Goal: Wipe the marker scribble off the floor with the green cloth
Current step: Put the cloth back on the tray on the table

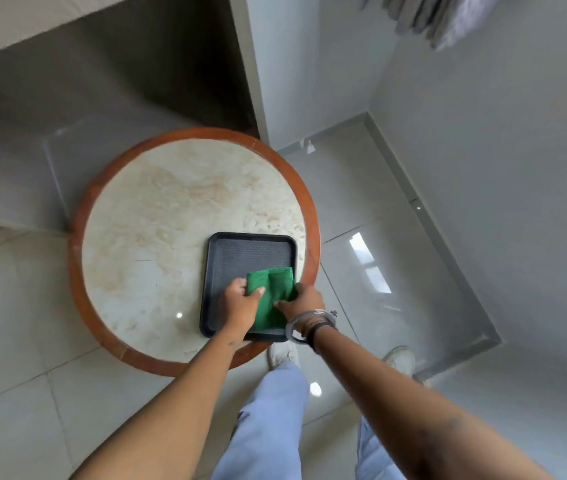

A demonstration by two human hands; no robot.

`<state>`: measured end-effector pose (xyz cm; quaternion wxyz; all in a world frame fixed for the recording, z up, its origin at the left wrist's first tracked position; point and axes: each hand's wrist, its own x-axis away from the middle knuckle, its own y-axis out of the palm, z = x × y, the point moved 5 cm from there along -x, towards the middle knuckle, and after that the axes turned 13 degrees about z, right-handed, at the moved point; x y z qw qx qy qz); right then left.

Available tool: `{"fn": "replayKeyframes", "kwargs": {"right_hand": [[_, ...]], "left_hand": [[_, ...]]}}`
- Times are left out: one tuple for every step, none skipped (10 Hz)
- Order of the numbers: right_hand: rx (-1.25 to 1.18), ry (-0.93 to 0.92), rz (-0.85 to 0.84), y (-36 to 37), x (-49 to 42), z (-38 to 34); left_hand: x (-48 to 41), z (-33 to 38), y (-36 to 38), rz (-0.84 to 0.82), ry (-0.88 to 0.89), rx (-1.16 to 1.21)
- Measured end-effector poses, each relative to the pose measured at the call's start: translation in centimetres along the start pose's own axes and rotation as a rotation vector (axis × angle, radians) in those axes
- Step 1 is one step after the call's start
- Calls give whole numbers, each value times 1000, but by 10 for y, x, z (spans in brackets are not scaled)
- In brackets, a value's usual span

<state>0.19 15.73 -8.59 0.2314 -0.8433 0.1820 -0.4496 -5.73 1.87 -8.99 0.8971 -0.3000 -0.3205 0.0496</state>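
A folded green cloth (272,292) lies over the near right part of a black tray (240,252) on a round table. My left hand (240,301) grips the cloth's left edge, thumb on top. My right hand (304,301) holds its right side, fingers pressed on the fabric. A small dark marker scribble (334,312) shows on the pale floor tile just right of my right wrist, beside the table's rim.
The round marble-topped table (157,216) has a brown wooden rim and stands on glossy pale tiles. A white wall and grey skirting (424,216) run along the right. My two shoes (400,358) stand on the floor near the table. A dark recess lies behind the table.
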Motion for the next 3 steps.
{"fn": "replayKeyframes", "kwargs": {"right_hand": [[115, 45, 39, 28, 4, 5], [289, 44, 77, 27, 15, 7], [297, 43, 91, 6, 25, 10]], "left_hand": [[-13, -20, -2, -80, -9, -106], [-15, -27, -8, -170, -20, -277], [-12, -13, -19, -176, 49, -340]]}}
